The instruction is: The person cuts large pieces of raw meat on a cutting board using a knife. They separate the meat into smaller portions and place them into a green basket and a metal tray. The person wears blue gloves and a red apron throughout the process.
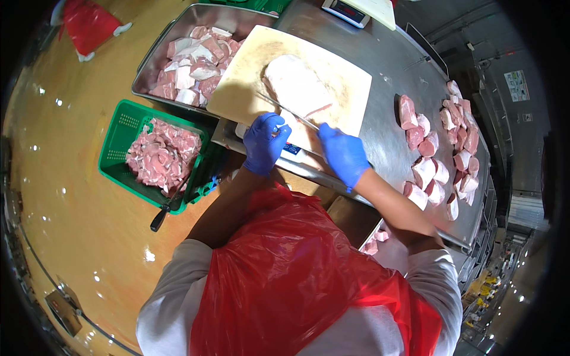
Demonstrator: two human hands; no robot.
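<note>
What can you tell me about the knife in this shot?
The knife has a long, slim blade, apparently metal. The right hand grips its handle, which is mostly hidden. The blade slants over the board, along the near side of the large meat slab, tip pointing away and to the left. Whether its edge touches the slab is unclear.

This is a meat-processing room. A stainless-steel table [386,133] bears a cutting board [240,89] with a large piece of raw meat [297,83], a digital scale [347,13] at the far side, and many cut chunks [424,171] on the right. At left stand a deep steel tub [155,58] and a green plastic crate [113,139], both heaped with raw meat. The worker [169,296] wears blue gloves [345,157] and a red plastic apron [279,267]; at the far left rim, a poorly seen second person [92,28] seems to wear red too.
</note>
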